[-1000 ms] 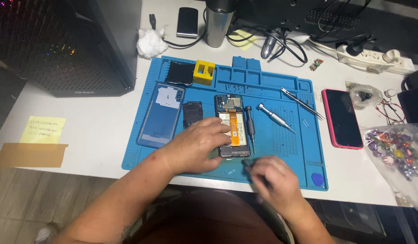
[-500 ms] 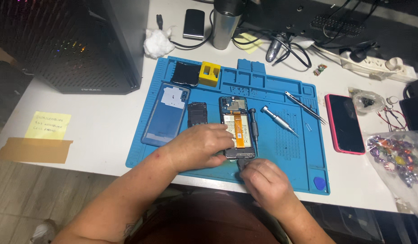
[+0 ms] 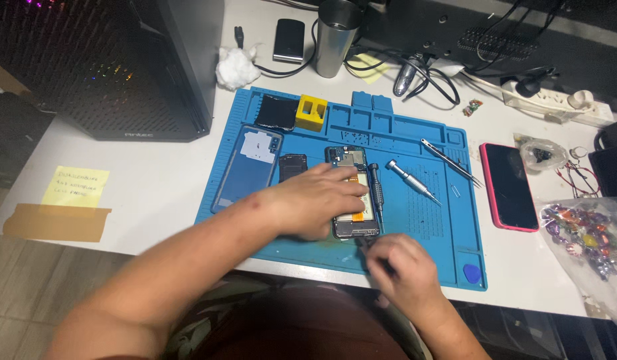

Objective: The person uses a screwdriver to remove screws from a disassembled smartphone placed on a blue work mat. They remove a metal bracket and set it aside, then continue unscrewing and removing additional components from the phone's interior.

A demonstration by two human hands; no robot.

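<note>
An opened phone (image 3: 352,193) with its back removed lies on a blue repair mat (image 3: 415,227). My left hand (image 3: 318,200) rests flat on the phone's left side and holds it down. My right hand (image 3: 402,270) is closed around a thin dark tool just below the phone's lower end; the tool's tip is hidden by my fingers. A blue phone back cover (image 3: 247,167) and a small dark part (image 3: 292,167) lie left of the phone. A dark screwdriver (image 3: 376,188) lies along the phone's right edge.
A silver screwdriver (image 3: 411,180), tweezers (image 3: 450,162), a yellow block (image 3: 312,112) and a blue pick (image 3: 471,273) sit on the mat. A red-cased phone (image 3: 508,187) lies to the right. A black computer case (image 3: 115,67), metal cup (image 3: 335,37) and cables stand behind.
My right hand has shifted slightly toward the phone's lower end. My left hand has stayed on the phone. The camera view has drifted a little.
</note>
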